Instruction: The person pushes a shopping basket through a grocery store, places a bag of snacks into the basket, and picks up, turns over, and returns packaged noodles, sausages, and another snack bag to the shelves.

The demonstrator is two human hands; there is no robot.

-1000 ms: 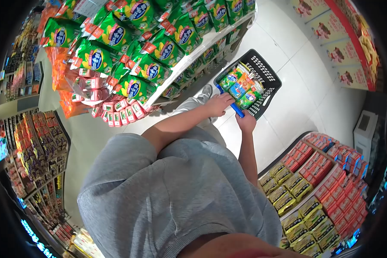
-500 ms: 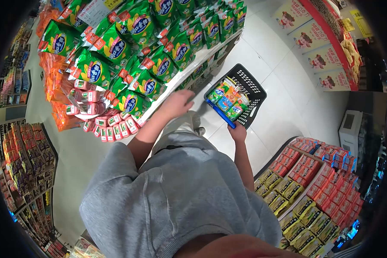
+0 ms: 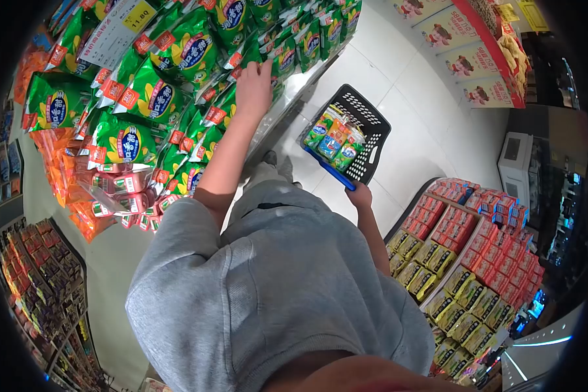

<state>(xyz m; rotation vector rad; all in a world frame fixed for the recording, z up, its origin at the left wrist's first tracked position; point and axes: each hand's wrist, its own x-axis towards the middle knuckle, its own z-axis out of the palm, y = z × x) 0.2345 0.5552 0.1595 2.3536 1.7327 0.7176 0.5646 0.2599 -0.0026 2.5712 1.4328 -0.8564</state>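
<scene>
My left hand (image 3: 253,90) is over the rack of green snack bags (image 3: 191,53), its fingers stretched out and a little apart at the bags near the rack's edge. Nothing shows lifted in it; whether the fingertips touch a bag I cannot tell. My right hand (image 3: 359,195) is closed around the end of the blue handle (image 3: 330,171) of a black basket (image 3: 375,127). Inside the basket lie several colourful snack packs (image 3: 333,138), green, orange and blue.
A price sign (image 3: 119,29) stands among the bags. Pink-red packs (image 3: 129,183) and orange bags (image 3: 59,163) hang at the rack's near corner. Red and yellow packs (image 3: 460,287) fill a low display at the right. Printed boxes (image 3: 462,65) line the upper right.
My left hand has left the basket handle and moved up and left over the green bags. My right hand still holds the handle. The rack now appears larger and closer.
</scene>
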